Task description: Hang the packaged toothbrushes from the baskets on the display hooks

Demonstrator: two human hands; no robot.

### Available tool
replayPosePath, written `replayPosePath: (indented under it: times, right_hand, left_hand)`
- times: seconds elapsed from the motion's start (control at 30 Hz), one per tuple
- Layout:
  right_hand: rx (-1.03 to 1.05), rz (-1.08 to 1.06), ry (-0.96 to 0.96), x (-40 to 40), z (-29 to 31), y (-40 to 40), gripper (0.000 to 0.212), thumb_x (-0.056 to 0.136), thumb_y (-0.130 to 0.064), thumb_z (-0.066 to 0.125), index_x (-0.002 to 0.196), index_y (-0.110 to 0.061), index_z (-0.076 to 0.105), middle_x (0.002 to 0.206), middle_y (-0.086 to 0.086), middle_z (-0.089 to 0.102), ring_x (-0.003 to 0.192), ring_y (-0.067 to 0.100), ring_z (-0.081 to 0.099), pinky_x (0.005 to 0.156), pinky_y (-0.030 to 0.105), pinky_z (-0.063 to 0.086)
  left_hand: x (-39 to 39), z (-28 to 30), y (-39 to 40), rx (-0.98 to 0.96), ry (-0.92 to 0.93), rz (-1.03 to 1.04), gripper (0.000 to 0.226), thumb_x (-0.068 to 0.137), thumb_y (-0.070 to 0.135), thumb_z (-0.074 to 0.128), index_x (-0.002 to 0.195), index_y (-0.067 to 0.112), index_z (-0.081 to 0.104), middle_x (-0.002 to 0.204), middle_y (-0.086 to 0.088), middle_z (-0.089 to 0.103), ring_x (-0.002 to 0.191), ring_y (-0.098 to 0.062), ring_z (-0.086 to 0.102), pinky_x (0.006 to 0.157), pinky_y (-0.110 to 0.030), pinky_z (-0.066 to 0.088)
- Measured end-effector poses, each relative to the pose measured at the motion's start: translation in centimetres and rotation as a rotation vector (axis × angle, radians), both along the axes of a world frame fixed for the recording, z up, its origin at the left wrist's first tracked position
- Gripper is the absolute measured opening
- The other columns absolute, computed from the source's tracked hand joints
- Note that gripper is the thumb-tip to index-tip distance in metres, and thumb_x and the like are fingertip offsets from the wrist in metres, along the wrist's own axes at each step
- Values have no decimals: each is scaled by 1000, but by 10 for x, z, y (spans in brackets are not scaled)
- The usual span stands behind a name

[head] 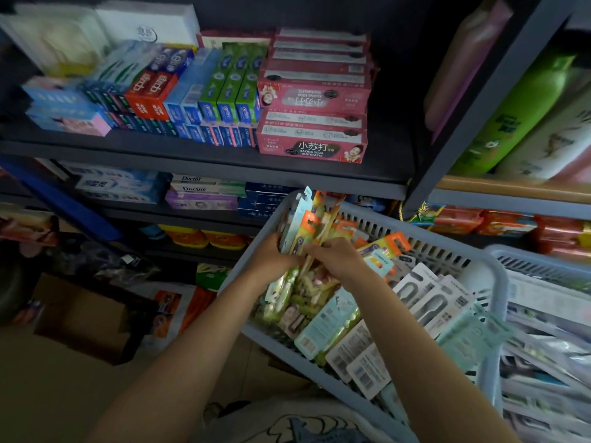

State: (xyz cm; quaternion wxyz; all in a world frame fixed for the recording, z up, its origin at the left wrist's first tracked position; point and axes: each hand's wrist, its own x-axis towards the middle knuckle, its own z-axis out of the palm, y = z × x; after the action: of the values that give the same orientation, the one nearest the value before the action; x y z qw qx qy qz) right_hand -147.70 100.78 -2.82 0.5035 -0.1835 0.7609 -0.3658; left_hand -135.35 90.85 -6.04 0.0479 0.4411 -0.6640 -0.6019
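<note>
Toothbrush packs [307, 219] gripped between both hands [271, 254].

Basket [473, 276] at 4 o'clock, packaged toothbrushes [335, 318] inside. Second basket [540, 263] just beside at 3. Toothpaste boxes [224, 91] on shelf [204, 158] at 11.

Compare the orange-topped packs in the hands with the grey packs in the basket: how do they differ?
The orange-topped packs stand upright, held by both hands; the grey packs lie flat, untouched. The orange-topped packs have bright yellow cards; the grey packs are pale with dark brush shapes. Both have hang holes and sit in one basket.
</note>
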Motion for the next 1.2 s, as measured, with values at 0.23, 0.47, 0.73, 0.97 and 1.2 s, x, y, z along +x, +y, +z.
replayPosePath:
  times: [0.23, 0.47, 0.73, 0.97, 1.2]
  right_hand:
    - [-67, 72, -36, 2, 1, 11, 38, 96, -37, 68, 99, 0, 64, 52, 2, 60, 42, 16, 56, 39, 21, 40]
    - [-180, 36, -51, 7, 10, 30, 27, 98, -32, 65, 78, -15, 64, 51, 2, 59, 45, 15, 57, 49, 29, 51]
    - [-463, -54, -4, 25, 35, 27, 31, 102, -37, 56, 117, -10, 62, 101, 16, 72, 88, 33, 72, 84, 52, 59]
    - [-633, -191, -62, 94, 73, -32, 13, 99, -23, 64, 107, -15, 70, 71, -2, 60, 68, 15, 57, 61, 27, 48]
    - [-667, -147, -92, 201, 124, -137, 38, 98, -34, 65, 66, -15, 57, 56, 3, 48, 51, 18, 45, 54, 30, 42]
  left_hand:
    - [7, 3, -3, 240, 24, 50, 39, 87, 10, 75, 125, 18, 69, 109, -5, 76, 98, -21, 73, 80, -33, 58]
    - [15, 23, 8, 217, 112, 43, 32, 87, 14, 77, 116, 25, 70, 106, 1, 77, 95, -15, 73, 80, -29, 56]
    - [55, 60, 10, 318, 207, 146, 17, 88, 5, 72, 102, 15, 71, 88, -5, 78, 74, -17, 75, 63, -27, 57]
    - [133, 111, -28, 363, 420, 263, 30, 71, 12, 78, 101, 12, 71, 76, -7, 74, 63, -19, 72, 55, -29, 58]
    - [245, 147, -97, 275, 417, 200, 20, 79, 5, 73, 97, 11, 68, 69, -7, 70, 53, -18, 66, 52, -29, 57]
